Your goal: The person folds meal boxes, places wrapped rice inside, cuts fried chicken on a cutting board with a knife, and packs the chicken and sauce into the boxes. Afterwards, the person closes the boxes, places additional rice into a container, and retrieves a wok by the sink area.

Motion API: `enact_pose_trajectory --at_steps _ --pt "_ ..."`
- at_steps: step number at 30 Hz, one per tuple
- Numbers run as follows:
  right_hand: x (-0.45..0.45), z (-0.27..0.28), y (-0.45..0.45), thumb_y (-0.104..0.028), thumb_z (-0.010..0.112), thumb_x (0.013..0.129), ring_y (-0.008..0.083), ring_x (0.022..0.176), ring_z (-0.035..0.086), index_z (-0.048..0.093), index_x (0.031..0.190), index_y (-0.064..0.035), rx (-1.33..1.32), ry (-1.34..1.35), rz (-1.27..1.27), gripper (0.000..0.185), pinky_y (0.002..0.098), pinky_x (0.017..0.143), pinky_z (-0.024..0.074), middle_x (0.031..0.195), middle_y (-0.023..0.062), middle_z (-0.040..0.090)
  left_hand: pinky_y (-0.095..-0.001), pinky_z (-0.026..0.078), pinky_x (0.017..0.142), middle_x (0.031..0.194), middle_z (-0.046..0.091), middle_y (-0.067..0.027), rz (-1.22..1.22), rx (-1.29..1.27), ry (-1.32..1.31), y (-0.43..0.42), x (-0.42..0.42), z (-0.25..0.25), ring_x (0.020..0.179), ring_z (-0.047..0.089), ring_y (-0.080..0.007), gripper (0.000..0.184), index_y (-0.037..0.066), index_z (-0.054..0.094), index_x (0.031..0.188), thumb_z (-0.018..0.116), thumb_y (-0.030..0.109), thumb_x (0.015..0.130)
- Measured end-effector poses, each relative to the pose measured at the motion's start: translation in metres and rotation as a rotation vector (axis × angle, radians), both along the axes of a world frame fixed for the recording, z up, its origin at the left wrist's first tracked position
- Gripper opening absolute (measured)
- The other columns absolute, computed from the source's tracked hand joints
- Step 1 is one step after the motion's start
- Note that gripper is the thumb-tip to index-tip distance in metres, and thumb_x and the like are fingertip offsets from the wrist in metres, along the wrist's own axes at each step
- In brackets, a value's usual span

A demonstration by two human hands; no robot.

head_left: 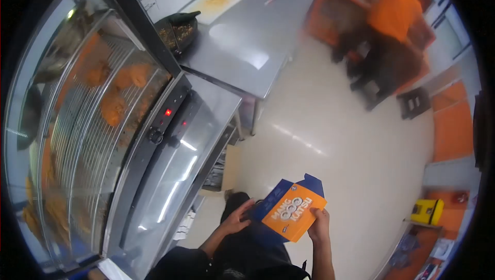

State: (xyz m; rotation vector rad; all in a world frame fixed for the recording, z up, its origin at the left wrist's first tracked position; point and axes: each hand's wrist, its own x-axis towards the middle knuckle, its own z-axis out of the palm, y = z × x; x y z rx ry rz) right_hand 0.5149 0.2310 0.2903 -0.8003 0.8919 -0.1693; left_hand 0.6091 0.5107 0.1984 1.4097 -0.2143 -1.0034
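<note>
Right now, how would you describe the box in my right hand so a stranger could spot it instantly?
Start at the glass food cabinet filling the picture's left side, then go right to the bottom middle. There your right hand grips the box by one edge. Unlike the yellow container at far right, it has an orange face with white lettering including KATSU, and dark blue flaps.

Bright glare on the steel table (242, 40), hazy soft focus, strong fisheye bending, black corners.

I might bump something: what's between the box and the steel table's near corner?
In the head view, only bare floor shows between the box and that corner of the steel table.
</note>
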Motion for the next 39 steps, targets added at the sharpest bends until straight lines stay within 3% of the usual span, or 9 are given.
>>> enact_pose_trajectory --at_steps 2,5,7,15,18,19,22,26,39 --pt "0.025 0.032 -0.020 -0.010 0.048 0.081 0.0319 0.100 0.063 0.046 0.123 0.0085 0.111 -0.112 -0.107 0.046 0.0415 0.091 0.0516 0.116 0.0198 0.059 -0.0362 0.039 0.104 0.137 0.047 -0.0153 -0.221 0.023 -0.188 -0.025 0.006 -0.025 0.126 0.047 -0.0279 0.081 0.000 0.028 0.144 0.068 0.003 0.074" --pt "0.068 0.058 -0.048 -0.014 0.049 0.079 0.0353 0.103 0.062 0.043 0.126 0.0070 0.134 -0.142 -0.094 0.052 0.0447 0.091 0.0521 0.121 0.0222 0.056 -0.0337 0.041 0.102 0.128 0.051 -0.0169 -0.002 0.088 -0.222 -0.079 0.056 0.093 0.120 0.051 -0.0256 0.097 -0.001 0.020 0.145 0.077 0.006 0.067" --pt "0.106 0.062 -0.071 -0.013 0.051 0.079 0.0340 0.111 0.057 0.041 0.128 0.0061 0.151 -0.178 -0.002 0.054 0.0453 0.096 0.0483 0.124 0.0212 0.053 -0.0343 0.042 0.101 0.128 0.050 -0.0157 0.139 0.244 -0.386 -0.102 0.078 0.097 0.119 0.051 -0.0237 0.105 0.000 0.016 0.145 0.080 0.004 0.063" --pt "0.293 0.104 -0.118 -0.034 0.058 0.090 0.0333 0.130 0.041 0.038 0.136 -0.0009 0.219 -0.556 0.123 0.060 0.0461 0.108 0.0346 0.135 0.0169 0.046 -0.0369 0.036 0.106 0.135 0.041 -0.0172 0.477 -0.288 -0.327 -0.174 0.244 0.106 0.126 0.042 -0.0243 0.106 0.002 0.008 0.148 0.079 0.005 0.068" --pt "0.346 0.062 -0.140 -0.025 0.060 0.093 0.0263 0.106 0.059 0.047 0.130 -0.0029 -1.310 -0.118 0.370 0.045 0.0446 0.088 0.0504 0.126 0.0123 0.055 -0.0375 0.032 0.108 0.137 0.039 -0.0182 0.529 -0.358 -0.279 -0.205 0.318 0.150 0.128 0.040 -0.0251 0.110 0.002 0.004 0.149 0.081 0.012 0.071" --pt "0.363 0.049 -0.144 -0.012 0.062 0.090 0.0217 0.101 0.059 0.052 0.124 -0.0014 -1.241 -0.084 0.292 0.037 0.0369 0.085 0.0487 0.121 0.0106 0.057 -0.0380 0.031 0.109 0.138 0.038 -0.0186 0.519 -0.319 -0.254 -0.213 0.334 0.157 0.129 0.039 -0.0255 0.112 0.002 0.003 0.149 0.081 0.015 0.071" --pt "0.420 0.089 -0.152 -0.013 0.062 0.090 0.0213 0.104 0.057 0.056 0.117 0.0013 -0.566 0.066 0.359 0.031 0.0337 0.085 0.0477 0.119 0.0117 0.057 -0.0389 0.030 0.109 0.140 0.035 -0.0193 0.528 -0.317 -0.255 -0.240 0.383 0.171 0.130 0.037 -0.0271 0.115 0.002 0.001 0.150 0.083 0.024 0.072" --pt "0.485 -0.001 -0.234 -0.016 0.063 0.089 0.0216 0.099 0.059 0.051 0.125 0.0003 -1.071 -0.112 0.412 0.041 0.0367 0.084 0.0498 0.117 0.0082 0.058 -0.0395 0.028 0.110 0.141 0.034 -0.0204 0.649 -0.415 -0.198 -0.273 0.423 0.170 0.131 0.036 -0.0290 0.117 0.002 0.001 0.150 0.084 0.028 0.072" --pt "0.793 -0.018 -0.312 -0.017 0.062 0.090 0.0218 0.100 0.059 0.050 0.126 -0.0004 -0.510 -0.233 0.960 0.042 0.0368 0.085 0.0502 0.118 0.0081 0.058 -0.0376 0.050 0.096 0.143 0.036 -0.0159 1.180 -0.140 -0.179 -0.355 0.530 0.151 0.123 0.049 -0.0278 0.099 0.012 0.018 0.149 0.080 0.003 0.072"
